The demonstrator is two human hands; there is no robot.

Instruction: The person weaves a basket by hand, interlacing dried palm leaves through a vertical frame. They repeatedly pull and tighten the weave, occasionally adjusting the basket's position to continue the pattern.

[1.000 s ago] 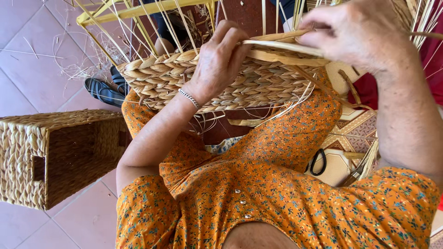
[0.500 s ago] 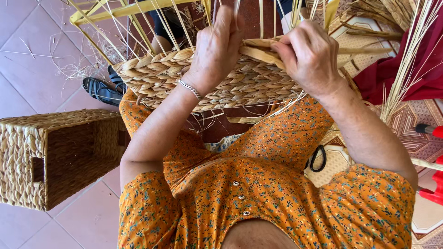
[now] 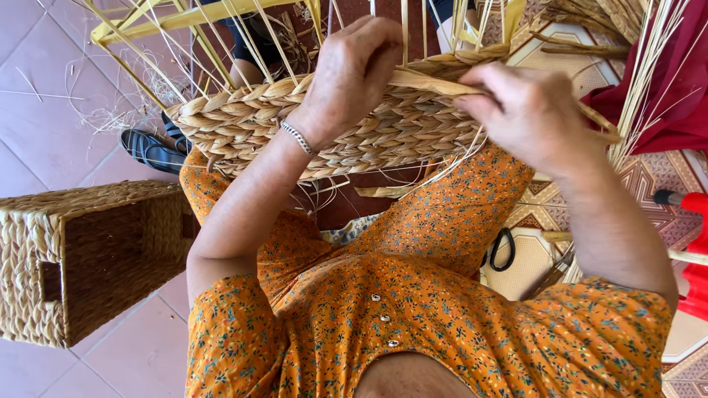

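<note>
Both grips shut on flat straw strand (image 3: 435,82) at half-woven basket (image 3: 243,121) rim — L hand (image 3: 354,70), R hand (image 3: 531,110).

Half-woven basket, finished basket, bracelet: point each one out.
half-woven basket (image 3: 243,121), head view, on its braided wall.
finished basket (image 3: 44,221), head view, on its top rim.
bracelet (image 3: 298,137), head view, on the chain across the wrist.

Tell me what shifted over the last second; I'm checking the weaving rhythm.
The right hand dropped from the top edge and drew in toward the left, pulling the flat pale straw strand along the rim of the half-woven braided straw basket. The left hand stayed pressed on that rim, fingers curled over the strand. The finished rectangular woven basket on the floor did not move.
</note>
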